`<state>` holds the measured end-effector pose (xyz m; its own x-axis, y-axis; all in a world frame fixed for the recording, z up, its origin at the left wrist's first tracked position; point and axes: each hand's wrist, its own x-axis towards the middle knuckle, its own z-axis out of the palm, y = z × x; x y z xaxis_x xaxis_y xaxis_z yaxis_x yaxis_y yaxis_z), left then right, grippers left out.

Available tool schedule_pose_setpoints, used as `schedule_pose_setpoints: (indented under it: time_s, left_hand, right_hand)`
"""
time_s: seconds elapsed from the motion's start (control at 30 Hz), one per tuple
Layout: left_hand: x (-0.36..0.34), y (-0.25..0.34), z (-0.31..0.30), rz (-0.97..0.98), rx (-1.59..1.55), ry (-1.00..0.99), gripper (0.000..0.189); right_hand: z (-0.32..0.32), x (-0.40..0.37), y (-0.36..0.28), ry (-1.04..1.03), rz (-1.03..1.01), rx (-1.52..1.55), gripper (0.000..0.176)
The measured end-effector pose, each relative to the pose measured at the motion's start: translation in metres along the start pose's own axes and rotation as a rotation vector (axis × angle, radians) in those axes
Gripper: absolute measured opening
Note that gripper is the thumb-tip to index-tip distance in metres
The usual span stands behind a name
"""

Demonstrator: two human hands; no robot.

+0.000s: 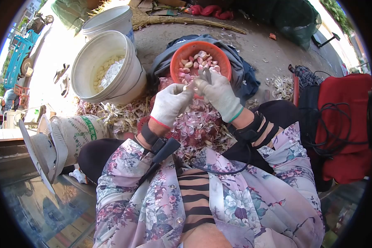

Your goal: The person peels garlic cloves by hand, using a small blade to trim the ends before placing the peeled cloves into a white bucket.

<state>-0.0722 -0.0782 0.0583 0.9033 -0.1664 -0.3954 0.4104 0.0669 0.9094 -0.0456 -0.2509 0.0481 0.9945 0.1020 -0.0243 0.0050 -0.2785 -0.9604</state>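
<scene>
My left hand (pixel 169 103), in a white glove with a red cuff, is closed in a pinch on a small garlic clove (pixel 186 87), partly hidden by the fingertips. Close beside it, my right hand (pixel 224 99), gloved with a green cuff, grips a small knife (pixel 208 75) whose blade points up and away. Both hands meet over the near rim of an orange plastic basket (pixel 175 64). Pinkish unpeeled garlic cloves (pixel 200 60) lie inside it. Below the hands, papery garlic skins (pixel 196 124) are heaped between my knees.
A white bucket (pixel 130 80) at left holds peeled cloves (pixel 101 78); a second bucket (pixel 111 20) stands behind it. Dark cloth (pixel 242 70) lies around the basket. At right are a red cloth (pixel 343 111) and black cables (pixel 330 124). A hat (pixel 41 149) rests by a sack (pixel 84 132) at left.
</scene>
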Motion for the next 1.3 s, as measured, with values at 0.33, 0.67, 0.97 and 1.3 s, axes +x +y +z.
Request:
schedule_pose_setpoints:
  time_s: [0.33, 0.67, 0.97, 1.3]
  left_hand:
    - [0.008, -0.011, -0.002, 0.118, 0.361, 0.048, 0.021]
    - [-0.002, -0.002, -0.006, 0.159, 0.418, -0.025, 0.021]
    - [0.002, -0.008, -0.008, 0.19, 0.54, 0.025, 0.023]
    - [-0.004, -0.003, -0.007, 0.198, 0.448, -0.003, 0.023]
  right_hand:
    - [-0.003, -0.005, -0.016, -0.096, -0.41, -0.425, 0.02]
    - [-0.006, 0.0, -0.005, -0.038, -0.218, -0.364, 0.02]
    - [-0.001, -0.009, -0.019, -0.145, -0.377, -0.349, 0.02]
    - [0.001, -0.009, -0.009, -0.092, -0.251, -0.291, 0.019]
